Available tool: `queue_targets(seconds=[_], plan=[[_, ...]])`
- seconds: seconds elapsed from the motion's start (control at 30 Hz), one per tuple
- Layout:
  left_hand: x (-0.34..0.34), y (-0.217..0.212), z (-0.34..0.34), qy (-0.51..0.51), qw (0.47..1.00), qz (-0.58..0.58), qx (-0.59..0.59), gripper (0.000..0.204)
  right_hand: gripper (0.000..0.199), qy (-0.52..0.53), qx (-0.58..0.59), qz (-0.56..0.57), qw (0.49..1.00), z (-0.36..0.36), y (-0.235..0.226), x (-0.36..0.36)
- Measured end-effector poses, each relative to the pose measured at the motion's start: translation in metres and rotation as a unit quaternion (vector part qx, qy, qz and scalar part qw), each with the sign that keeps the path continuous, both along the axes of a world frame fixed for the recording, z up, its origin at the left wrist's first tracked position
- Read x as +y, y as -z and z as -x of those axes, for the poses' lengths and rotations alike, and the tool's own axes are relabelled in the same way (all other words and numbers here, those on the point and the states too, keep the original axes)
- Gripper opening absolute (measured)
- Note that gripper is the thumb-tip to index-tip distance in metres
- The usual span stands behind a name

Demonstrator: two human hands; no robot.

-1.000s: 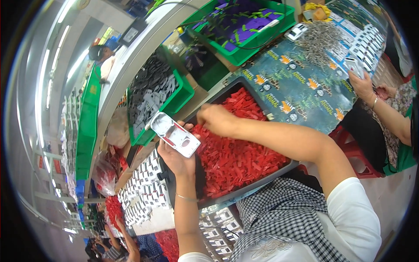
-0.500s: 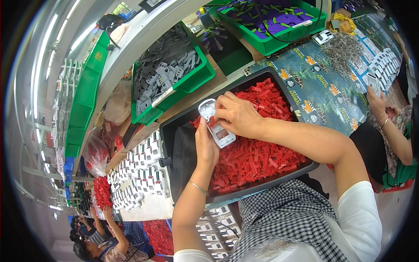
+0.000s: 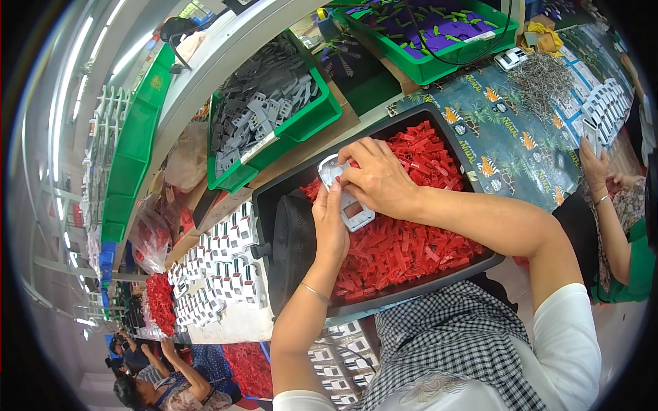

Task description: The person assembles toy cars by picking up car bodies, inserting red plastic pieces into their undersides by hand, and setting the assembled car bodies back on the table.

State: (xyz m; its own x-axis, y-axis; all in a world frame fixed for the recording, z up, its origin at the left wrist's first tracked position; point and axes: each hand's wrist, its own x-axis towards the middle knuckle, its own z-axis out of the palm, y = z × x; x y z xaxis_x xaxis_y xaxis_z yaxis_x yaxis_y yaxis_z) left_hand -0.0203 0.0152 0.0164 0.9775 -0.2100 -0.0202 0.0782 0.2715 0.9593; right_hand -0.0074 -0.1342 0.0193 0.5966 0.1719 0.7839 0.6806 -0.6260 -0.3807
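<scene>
My left hand (image 3: 332, 229) grips a white plastic toy car shell (image 3: 359, 218) from its left side, thumb along the edge. The shell is tilted over the bin and has a window-like opening through which red shows. My right hand (image 3: 384, 179) bends over the shell's upper part, fingers pinched together at its inside. A bit of red shows by those fingertips, but what they hold is mostly hidden. Beneath both hands lie many loose red plastic pieces (image 3: 411, 250) in a black bin (image 3: 490, 264).
Rows of white toy car parts (image 3: 229, 282) stand left of the bin. Behind are a green crate (image 3: 327, 113) of grey parts and another green crate (image 3: 439, 68) of purple and green pieces. A heap of metal pins (image 3: 541, 81) lies at right, near a co-worker's hand (image 3: 595, 168).
Both hands and the shell have shifted very slightly right in the view. My right fingers still work at the shell's upper part. The co-worker's hand at right has moved slightly.
</scene>
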Motion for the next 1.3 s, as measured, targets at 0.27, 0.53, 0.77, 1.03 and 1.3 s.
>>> queue_targets(seconds=[0.27,0.53,0.77,1.03,1.3], plan=[[0.003,0.002,-0.004,-0.042,0.996,-0.066,-0.046,0.022,0.047,-0.043,0.111,-0.102,0.988,-0.001,-0.005,0.000],[0.002,0.006,-0.003,-0.056,0.992,-0.095,-0.057,0.018,0.043,-0.130,0.229,-0.178,0.948,-0.004,-0.002,-0.003],[0.003,0.008,-0.002,-0.051,0.988,-0.124,-0.075,0.017,0.038,-0.147,0.243,-0.211,0.935,-0.005,-0.002,-0.002],[0.001,0.010,0.001,-0.062,0.976,-0.186,-0.099,0.017,0.033,-0.159,0.268,-0.223,0.924,-0.007,0.003,-0.002],[0.001,0.009,-0.003,-0.063,0.972,-0.197,-0.113,0.017,0.032,-0.147,0.254,-0.208,0.933,-0.011,0.006,-0.002]])
